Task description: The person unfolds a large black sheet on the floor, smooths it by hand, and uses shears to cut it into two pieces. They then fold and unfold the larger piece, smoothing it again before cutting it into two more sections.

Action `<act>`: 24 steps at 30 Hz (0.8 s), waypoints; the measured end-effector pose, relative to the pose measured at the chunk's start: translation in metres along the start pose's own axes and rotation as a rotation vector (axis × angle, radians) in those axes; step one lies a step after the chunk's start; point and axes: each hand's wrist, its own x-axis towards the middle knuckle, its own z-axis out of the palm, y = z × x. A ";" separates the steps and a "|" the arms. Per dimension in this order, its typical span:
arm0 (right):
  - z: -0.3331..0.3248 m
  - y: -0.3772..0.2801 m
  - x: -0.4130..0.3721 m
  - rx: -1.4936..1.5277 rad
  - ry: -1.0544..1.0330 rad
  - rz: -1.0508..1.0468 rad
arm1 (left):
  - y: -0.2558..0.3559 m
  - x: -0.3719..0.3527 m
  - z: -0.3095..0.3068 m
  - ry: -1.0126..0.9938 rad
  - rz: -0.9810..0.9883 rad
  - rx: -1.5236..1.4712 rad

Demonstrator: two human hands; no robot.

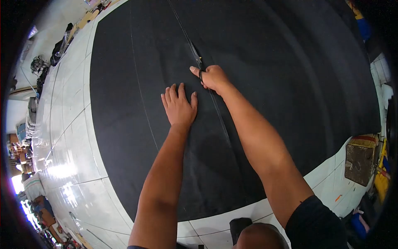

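A wide sheet of black fabric [265, 103] is spread over the floor. My right hand [213, 77] is closed round the handles of a pair of scissors [200, 62], whose blades point away from me along a pale line in the cloth. From the scissors back toward me, a thin slit-like line runs through the fabric. My left hand [179, 106] lies flat on the cloth to the left of that line, fingers spread and holding nothing. Further left, a second thin pale line crosses the sheet. The scissors' handles are partly hidden by my fingers.
White tiled floor [74, 141] shows around the fabric. A worn brown block-like object [360, 159] stands by the sheet's right edge, near yellow and blue items. Assorted goods line the far left side. A dark rounded shape [259, 236] is at the bottom edge.
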 end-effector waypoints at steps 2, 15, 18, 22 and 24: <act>-0.006 -0.004 -0.005 0.038 -0.075 0.030 | 0.002 0.004 0.002 -0.057 -0.029 -0.016; 0.010 -0.005 0.010 0.028 0.101 -0.069 | 0.003 0.007 -0.006 -0.161 -0.049 -0.034; 0.012 -0.011 0.024 0.036 0.101 -0.062 | 0.002 0.009 -0.006 -0.165 -0.046 -0.045; 0.006 -0.026 0.038 0.025 0.039 -0.008 | 0.004 0.010 -0.008 -0.180 -0.059 -0.062; 0.006 -0.032 0.048 0.041 -0.006 0.008 | 0.003 0.012 -0.009 -0.190 -0.060 -0.064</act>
